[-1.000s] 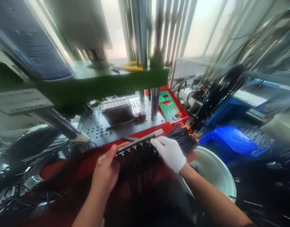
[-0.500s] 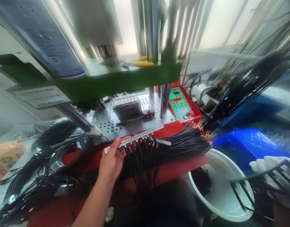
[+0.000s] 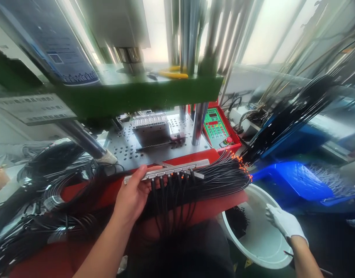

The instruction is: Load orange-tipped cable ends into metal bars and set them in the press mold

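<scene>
My bare left hand [image 3: 135,193] grips one end of a long metal mould bar [image 3: 165,172], thumb on top and fingers beneath. Several black cables [image 3: 165,200] hang from the bar's lower edge, some orange tips showing behind it. My right hand [image 3: 287,224], in a white glove, is over the right rim of a white bucket [image 3: 270,262], fingers stretched toward its inside, nothing visible in them. Small black pieces [image 3: 238,220] lie in the bucket. A thin dark stick shows beside the right wrist, partly hidden.
Ahead stands a green press with a metal block [image 3: 152,129] on its perforated plate [image 3: 122,144]. A red control box [image 3: 216,129] is at its right. Orange-tipped cables [image 3: 220,175] lie on a red surface [image 3: 189,218], coiled cables [image 3: 58,185] at left. A blue bin [image 3: 293,183] is beyond the bucket.
My right hand has moved left to the bucket, and the black branched piece it held is no longer seen in it. My left hand still holds the bar, now more level.
</scene>
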`<state>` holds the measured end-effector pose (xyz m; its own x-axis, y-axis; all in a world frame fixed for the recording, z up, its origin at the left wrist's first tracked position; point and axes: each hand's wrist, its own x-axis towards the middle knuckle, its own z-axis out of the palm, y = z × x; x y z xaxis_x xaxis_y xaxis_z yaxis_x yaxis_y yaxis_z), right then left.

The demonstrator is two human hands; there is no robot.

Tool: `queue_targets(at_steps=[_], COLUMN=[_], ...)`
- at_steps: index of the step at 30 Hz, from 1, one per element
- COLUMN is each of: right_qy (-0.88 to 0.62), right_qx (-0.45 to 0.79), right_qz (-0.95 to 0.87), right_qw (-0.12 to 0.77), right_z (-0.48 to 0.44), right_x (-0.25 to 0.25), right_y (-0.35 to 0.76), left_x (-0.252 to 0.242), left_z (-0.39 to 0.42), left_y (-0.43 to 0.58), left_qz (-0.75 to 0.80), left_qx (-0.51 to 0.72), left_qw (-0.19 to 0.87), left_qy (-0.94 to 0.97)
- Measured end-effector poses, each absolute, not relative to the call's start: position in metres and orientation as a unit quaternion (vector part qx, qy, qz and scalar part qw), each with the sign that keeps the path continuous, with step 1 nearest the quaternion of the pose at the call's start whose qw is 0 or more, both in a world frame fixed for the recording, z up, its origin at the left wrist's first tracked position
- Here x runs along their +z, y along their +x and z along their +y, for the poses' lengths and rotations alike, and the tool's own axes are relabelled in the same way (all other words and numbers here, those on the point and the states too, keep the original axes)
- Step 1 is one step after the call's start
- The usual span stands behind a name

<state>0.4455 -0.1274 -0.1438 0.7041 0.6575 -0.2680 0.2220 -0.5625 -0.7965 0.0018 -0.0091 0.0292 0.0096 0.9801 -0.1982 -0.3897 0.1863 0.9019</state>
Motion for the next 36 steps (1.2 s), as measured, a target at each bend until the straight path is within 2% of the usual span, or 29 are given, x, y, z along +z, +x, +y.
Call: queue_targets(at_steps=[3, 6, 9, 12, 14, 16, 18, 22, 29, 36], right_qy=[-0.814, -0.787, -0.715, -0.603, -0.511, -0.433, -0.41, -0.45, -0.502, -0.536], right_qx=[0.33, 0.264, 0.283, 0.339, 0.459, 0.569, 0.622, 0.631, 0.663, 0.642], right_qz=[-0.219, -0.317, -0.422, -0.585, -0.656, -0.666, -0.639, -0.565, -0.413, -0.389], right_qw=[0.426, 0.459, 0.48, 0.424, 0.313, 0.212, 0.194, 0.283, 0.371, 0.385], right_z=[-0.106, -0.081, -0.061, -0.045, -0.037, -0.032, -0.031, -0.036, -0.045, -0.049], right_x=[-0.103, -0.046, 0.002, 0.031, 0.042, 0.046, 0.044, 0.033, 0.008, 0.004], right_y=[0.427, 0.391, 0.341, 0.294, 0.272, 0.256, 0.246, 0.239, 0.246, 0.255], left_x=[0.032, 0.037, 0.042, 0.046, 0.047, 0.048, 0.05, 0.051, 0.027, 0.025], left_z=[-0.01, -0.011, -0.014, -0.016, -0.014, -0.012, -0.011, -0.019, -0.053, -0.054], left_y=[0.003, 0.007, 0.012, 0.016, 0.017, 0.015, 0.011, 0.007, 0.013, 0.026], left_qz=[0.449, 0.447, 0.447, 0.451, 0.466, 0.491, 0.51, 0.517, 0.482, 0.442], left_qx=[0.533, 0.523, 0.506, 0.487, 0.48, 0.467, 0.442, 0.374, 0.253, 0.159], left_qw=[0.629, 0.638, 0.655, 0.664, 0.655, 0.644, 0.647, 0.69, 0.774, 0.79], left_qy=[0.344, 0.345, 0.339, 0.345, 0.351, 0.356, 0.355, 0.342, 0.324, 0.395])
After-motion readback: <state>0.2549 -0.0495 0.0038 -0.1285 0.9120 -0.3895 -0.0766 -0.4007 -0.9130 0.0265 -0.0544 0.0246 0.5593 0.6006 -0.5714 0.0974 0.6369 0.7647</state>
